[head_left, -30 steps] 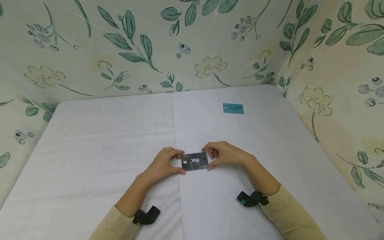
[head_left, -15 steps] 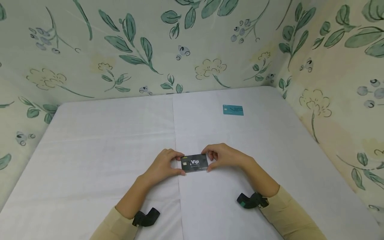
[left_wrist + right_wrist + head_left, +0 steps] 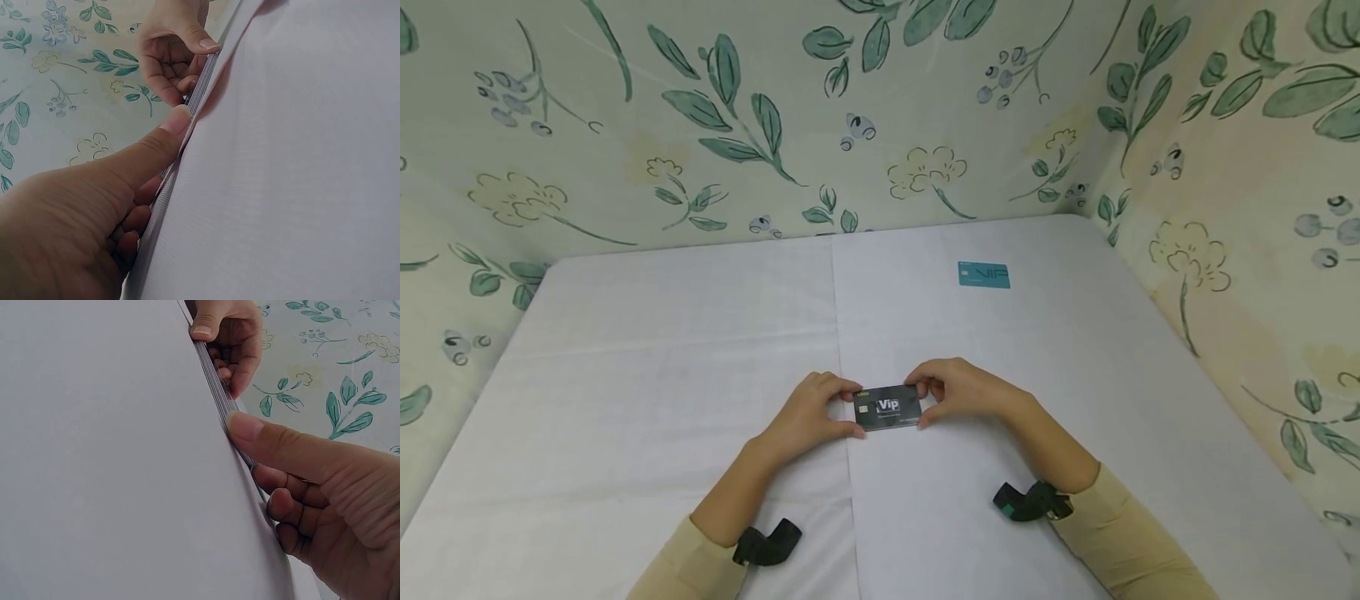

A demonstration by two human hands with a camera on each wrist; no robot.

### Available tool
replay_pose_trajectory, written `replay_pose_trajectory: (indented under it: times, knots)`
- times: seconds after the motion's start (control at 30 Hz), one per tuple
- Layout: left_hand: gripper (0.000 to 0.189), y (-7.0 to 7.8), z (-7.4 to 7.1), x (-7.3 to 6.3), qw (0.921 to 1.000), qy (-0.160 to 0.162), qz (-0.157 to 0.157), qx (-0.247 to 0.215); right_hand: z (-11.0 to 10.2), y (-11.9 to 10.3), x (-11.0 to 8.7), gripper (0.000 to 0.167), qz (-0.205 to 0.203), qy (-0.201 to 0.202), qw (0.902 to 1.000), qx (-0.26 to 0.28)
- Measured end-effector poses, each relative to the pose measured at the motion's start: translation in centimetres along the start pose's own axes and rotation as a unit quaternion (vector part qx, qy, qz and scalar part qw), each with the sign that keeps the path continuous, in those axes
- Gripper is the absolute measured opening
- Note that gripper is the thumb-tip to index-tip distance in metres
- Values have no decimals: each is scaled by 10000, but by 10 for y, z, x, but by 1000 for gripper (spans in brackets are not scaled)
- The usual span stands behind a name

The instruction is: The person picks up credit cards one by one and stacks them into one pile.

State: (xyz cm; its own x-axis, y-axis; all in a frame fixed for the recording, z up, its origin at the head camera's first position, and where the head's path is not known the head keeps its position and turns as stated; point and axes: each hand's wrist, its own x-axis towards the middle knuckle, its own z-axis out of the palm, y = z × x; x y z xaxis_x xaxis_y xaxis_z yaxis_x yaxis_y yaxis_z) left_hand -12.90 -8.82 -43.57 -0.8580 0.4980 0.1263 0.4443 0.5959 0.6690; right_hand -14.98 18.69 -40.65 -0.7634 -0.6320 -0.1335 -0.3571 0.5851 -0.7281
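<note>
A stack of cards [image 3: 887, 407] lies flat on the white cloth, its top card black with "Vip" printed on it. My left hand [image 3: 805, 417] holds the left end between thumb and fingers. At the opposite end, my right hand [image 3: 966, 390] grips the stack the same way. Seen edge-on, several thin layers of the stack [image 3: 201, 84] show between the two hands in the left wrist view. The right wrist view also shows the layered edge of the stack [image 3: 214, 381], with the thumbs on the near side and the fingers partly hidden behind.
A teal card [image 3: 983, 275] marked "VIP" lies farther back on the right. The white cloth [image 3: 662, 333] covers the table and has a lengthwise fold near the middle. Leaf-patterned walls [image 3: 737, 192] border the back and sides.
</note>
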Motion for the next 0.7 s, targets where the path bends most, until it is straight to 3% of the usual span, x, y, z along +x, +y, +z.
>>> replay_pose_trajectory:
  times: [0.27, 0.57, 0.7]
  knots:
    - [60, 0, 1, 1, 10000, -26, -34, -21, 0, 2, -1, 53, -30, 35, 10000, 29]
    - [67, 1, -2, 1, 9969, -138, -475, -611, -7, 5, -1, 61, 167, -18, 9999, -40]
    - [67, 7, -6, 5, 9957, 11, -530, -759, -13, 8, -4, 60, 184, 62, 9997, -130]
